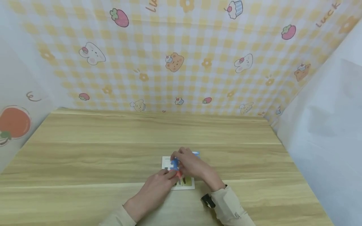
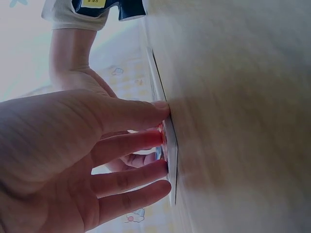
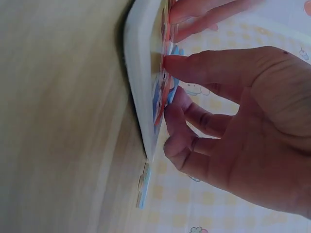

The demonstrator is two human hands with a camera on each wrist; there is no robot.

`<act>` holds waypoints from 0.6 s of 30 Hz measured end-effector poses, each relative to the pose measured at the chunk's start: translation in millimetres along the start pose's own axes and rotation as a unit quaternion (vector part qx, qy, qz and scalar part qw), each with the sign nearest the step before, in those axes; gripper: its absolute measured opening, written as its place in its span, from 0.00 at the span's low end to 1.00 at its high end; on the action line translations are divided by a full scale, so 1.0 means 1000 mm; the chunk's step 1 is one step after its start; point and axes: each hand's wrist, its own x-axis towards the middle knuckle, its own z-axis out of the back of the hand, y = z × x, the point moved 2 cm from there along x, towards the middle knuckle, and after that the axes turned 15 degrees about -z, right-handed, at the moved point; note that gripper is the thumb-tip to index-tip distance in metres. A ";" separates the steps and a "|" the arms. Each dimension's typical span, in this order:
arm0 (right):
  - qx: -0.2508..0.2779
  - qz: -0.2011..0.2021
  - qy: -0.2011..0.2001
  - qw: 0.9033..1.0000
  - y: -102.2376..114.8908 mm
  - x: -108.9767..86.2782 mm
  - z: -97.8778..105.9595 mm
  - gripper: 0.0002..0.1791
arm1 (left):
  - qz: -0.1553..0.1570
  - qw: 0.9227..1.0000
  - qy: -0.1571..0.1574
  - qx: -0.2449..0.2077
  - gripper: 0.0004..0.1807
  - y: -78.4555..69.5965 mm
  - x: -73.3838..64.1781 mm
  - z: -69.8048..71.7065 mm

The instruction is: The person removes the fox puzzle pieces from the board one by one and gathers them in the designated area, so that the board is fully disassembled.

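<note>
A thin white-edged puzzle board (image 1: 165, 160) lies flat on the table, with printed pictures on its face. My right hand (image 1: 193, 164) pinches a blue puzzle piece (image 1: 175, 164) over the board between thumb and curled fingers. Beside that blue piece lies a red piece (image 1: 178, 174) on the board. My left hand (image 1: 156, 190) rests over the board's near left part, its fairly straight fingertips touching the red piece and the board. The left thumb lies at the board's edge in the left wrist view. My hands cover much of the board.
A loose flat blue piece (image 3: 144, 187) lies on the wooden table (image 1: 113, 150) just past the board's far right side. A checked cloth (image 1: 192, 81) hangs behind the table, and a white sheet (image 1: 325, 125) borders the right side.
</note>
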 end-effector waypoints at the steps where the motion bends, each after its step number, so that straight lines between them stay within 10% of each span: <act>1: 0.007 -0.004 0.001 1.000 -0.001 0.000 0.000 0.21 | -0.002 1.000 0.000 0.002 0.23 0.000 0.000 -0.001; 10: 0.047 -0.057 0.010 0.997 -0.009 0.005 -0.002 0.16 | 0.002 1.000 -0.016 -0.002 0.19 -0.001 -0.003 -0.004; 18: 0.011 -0.023 -0.027 0.999 -0.012 0.006 0.002 0.17 | 0.006 1.000 -0.006 -0.012 0.18 0.002 -0.001 -0.003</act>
